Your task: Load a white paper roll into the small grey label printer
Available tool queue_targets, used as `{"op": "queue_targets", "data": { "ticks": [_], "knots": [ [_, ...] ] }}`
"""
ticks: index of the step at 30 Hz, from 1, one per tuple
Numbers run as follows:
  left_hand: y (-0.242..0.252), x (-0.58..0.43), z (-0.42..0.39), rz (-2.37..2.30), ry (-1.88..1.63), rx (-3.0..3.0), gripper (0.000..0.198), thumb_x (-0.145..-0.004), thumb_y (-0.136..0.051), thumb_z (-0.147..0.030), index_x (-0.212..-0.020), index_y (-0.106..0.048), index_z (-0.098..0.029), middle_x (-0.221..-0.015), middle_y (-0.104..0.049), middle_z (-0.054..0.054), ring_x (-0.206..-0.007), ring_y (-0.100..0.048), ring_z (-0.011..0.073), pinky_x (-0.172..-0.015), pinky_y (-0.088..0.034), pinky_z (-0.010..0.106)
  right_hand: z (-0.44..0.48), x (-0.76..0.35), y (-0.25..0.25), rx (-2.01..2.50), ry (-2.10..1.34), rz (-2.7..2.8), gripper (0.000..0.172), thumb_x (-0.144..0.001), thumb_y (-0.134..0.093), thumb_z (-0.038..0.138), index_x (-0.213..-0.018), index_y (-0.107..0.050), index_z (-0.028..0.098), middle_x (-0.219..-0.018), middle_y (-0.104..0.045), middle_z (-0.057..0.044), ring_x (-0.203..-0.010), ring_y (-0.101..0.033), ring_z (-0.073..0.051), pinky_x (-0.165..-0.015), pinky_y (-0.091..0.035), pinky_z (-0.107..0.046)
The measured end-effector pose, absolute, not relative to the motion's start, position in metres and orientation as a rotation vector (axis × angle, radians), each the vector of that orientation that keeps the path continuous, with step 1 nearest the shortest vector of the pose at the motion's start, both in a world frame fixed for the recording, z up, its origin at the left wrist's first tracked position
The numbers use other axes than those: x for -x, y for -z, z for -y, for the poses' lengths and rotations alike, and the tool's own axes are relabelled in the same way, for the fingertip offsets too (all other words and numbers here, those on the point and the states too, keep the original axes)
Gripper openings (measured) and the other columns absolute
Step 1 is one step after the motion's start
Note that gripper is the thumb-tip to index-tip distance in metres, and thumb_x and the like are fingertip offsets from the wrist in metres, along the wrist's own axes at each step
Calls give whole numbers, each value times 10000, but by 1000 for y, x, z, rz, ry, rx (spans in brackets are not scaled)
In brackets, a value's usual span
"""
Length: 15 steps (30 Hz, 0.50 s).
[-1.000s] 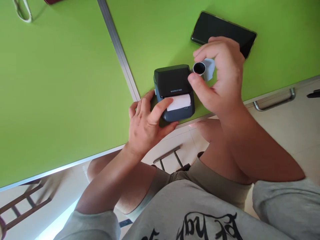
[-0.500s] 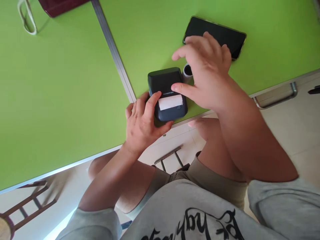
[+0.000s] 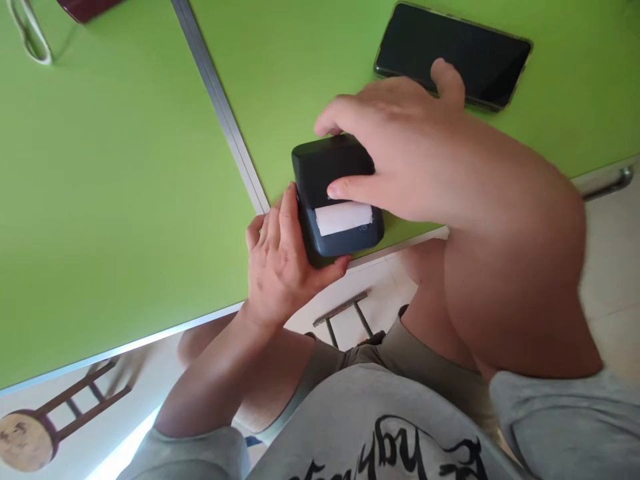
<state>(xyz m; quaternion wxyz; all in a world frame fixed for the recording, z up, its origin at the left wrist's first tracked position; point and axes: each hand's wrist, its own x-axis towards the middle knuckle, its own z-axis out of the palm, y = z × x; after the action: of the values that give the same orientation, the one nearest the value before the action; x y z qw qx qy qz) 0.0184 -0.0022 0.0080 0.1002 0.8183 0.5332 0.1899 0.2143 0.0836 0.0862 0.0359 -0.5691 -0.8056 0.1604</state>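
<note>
A small dark label printer (image 3: 330,160) sits by the near edge of the green table, with a white strip of label paper (image 3: 344,219) showing at its slot. My left hand (image 3: 280,267) grips the printer along its left side, the thumb at its near edge. Over the top from the right comes my right hand (image 3: 395,147): its thumb presses on the black lid and its index finger curves past the far edge. The other right fingertips are mostly hidden behind the hand. The small white roll beside the printer is covered now.
A black smartphone (image 3: 460,53) lies beyond my right hand. At the far left are a dark red object (image 3: 87,8) and a white cord loop (image 3: 30,37). A metal strip (image 3: 220,100) crosses the green tabletop (image 3: 125,167). A wooden stool (image 3: 30,437) stands below.
My right hand has come down from hovering onto the printer's lid and far edge. My left index finger has moved off the top to the printer's side. The view has shifted slightly.
</note>
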Motion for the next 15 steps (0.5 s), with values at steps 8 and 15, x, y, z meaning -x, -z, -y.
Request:
{"op": "queue_targets", "data": {
  "ticks": [8,15],
  "knots": [
    [-8,-18,2,-1605,-585,-2440,1039,-916,-574,-810,-1626,-341,-88,-1508,-614,248,-1343,-642,373,-1102,-419,457,-83,-239,-81,1337,-313,2260,144,-949,-553,280,-1034,-661,324,-1099,-772,33,-1117,-731,-237,-1030,-568,-472],
    [-7,-16,1,-1622,-600,-2402,1071,-894,-423,-916,-1623,-400,-131,-1523,-621,208,-1374,-643,322,-1099,-436,406,-84,-245,-23,1015,-16,1909,143,-963,-522,359,-978,-639,279,-917,-739,-27,-1059,-712,-254,-989,-564,-476]
  ]
}}
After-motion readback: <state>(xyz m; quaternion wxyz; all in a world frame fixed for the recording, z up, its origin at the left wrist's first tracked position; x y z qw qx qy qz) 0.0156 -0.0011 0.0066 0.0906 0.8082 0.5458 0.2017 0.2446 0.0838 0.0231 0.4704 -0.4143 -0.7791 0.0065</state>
